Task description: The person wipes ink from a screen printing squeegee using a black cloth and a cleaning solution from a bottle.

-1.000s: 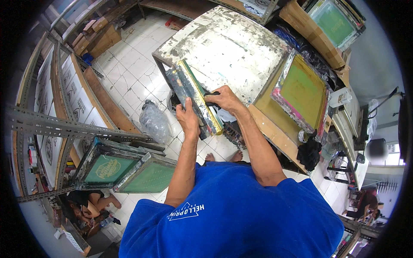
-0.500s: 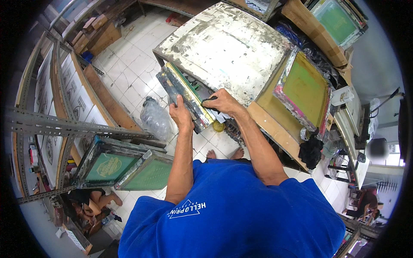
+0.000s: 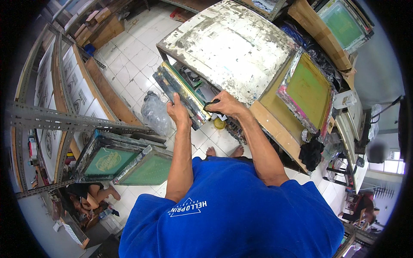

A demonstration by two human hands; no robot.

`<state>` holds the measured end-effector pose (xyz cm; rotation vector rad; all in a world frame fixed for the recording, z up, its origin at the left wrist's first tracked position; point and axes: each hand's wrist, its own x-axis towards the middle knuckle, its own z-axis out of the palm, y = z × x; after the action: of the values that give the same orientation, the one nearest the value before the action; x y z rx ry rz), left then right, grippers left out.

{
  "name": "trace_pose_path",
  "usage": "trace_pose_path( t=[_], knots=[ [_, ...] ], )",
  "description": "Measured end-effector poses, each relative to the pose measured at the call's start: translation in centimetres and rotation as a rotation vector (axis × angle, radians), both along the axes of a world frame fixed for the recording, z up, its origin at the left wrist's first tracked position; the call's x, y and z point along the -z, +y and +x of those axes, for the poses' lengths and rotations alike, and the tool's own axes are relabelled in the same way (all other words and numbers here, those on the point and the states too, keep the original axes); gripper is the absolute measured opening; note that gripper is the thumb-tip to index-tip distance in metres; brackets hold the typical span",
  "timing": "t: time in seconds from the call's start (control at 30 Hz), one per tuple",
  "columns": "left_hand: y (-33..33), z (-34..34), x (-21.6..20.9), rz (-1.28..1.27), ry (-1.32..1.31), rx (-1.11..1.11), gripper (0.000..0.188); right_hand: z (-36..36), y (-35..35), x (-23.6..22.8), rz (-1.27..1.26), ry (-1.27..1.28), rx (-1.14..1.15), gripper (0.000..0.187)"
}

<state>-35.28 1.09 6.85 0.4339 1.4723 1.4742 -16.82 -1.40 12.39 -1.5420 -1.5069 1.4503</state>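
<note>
A paint-stained screen printing frame (image 3: 168, 84) is held up on edge beside the white table. My left hand (image 3: 178, 111) grips its dark outer side, with the thumb lying along it. At the frame's near right end, my right hand (image 3: 228, 104) is closed on a black cloth (image 3: 211, 103) and presses it to the yellow-stained edge. Most of the frame's mesh is turned away from view; only a green strip shows along the far side.
The paint-spattered white table (image 3: 223, 47) stands ahead. Another screen frame (image 3: 307, 88) with yellow-green mesh lies to the right. Two green screens (image 3: 107, 161) lean by a metal rack (image 3: 77, 122) at left. A clear plastic bag (image 3: 155, 114) sits on the floor. Other people sit at the lower left and right.
The view has shifted slightly. The frame and my left hand have moved a little left, while my right hand with the black cloth stays at the frame's near end.
</note>
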Motion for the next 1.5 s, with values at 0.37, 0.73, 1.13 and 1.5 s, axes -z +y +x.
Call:
trace_pose_path(
  t=[0.37,0.73,1.13,1.5],
  knots=[
    [0.6,-0.8,2.3,-0.065,0.074,-0.053,0.048,0.2,-1.8,-2.1,0.008,-0.051,-0.04,0.029],
    [2.7,-3.1,-0.3,0.03,-0.275,-0.147,0.04,-0.9,-4.5,-1.7,0.107,0.114,0.277,0.026],
    [0.8,-0.2,-1.5,-0.067,-0.472,0.07,0.043,-3.2,-4.2,-3.7,0.488,0.143,0.202,0.015],
    [-0.8,0.8,-3.4,0.079,-0.148,0.186,0.03,-0.6,-2.5,-6.4,0.693,0.011,0.436,0.02]
  ],
)
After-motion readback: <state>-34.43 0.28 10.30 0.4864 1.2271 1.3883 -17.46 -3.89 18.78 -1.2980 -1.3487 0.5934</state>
